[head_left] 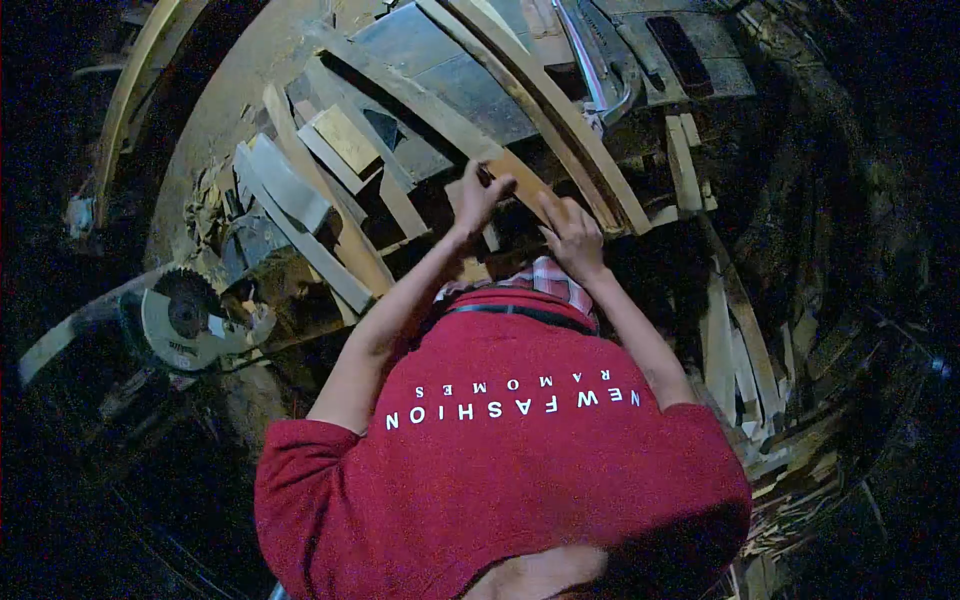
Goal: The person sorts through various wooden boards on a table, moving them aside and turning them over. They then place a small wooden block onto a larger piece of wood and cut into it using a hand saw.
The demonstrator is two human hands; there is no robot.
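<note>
A long, curved wooden strip [410, 95] runs from the upper left toward my body, its near stretch a warmer orange brown. My left hand [478, 200] is closed at the strip's left edge, fingers curled and thumb over the wood; I cannot tell what is inside the curled fingers. Around the near end of the same strip is my right hand [575, 240], its fingers over the wood and its thumb on the near side. A second curved wooden piece [575, 130], thicker and darker along its edge, lies just right of the strip.
Several cut wooden pieces [310, 215] lie at left, with a lighter block [345, 140] among them. A circular saw [180, 320] with its toothed blade exposed stands at lower left. A dark phone-like slab [678, 52] rests at upper right. More wooden strips [735, 340] lean at right.
</note>
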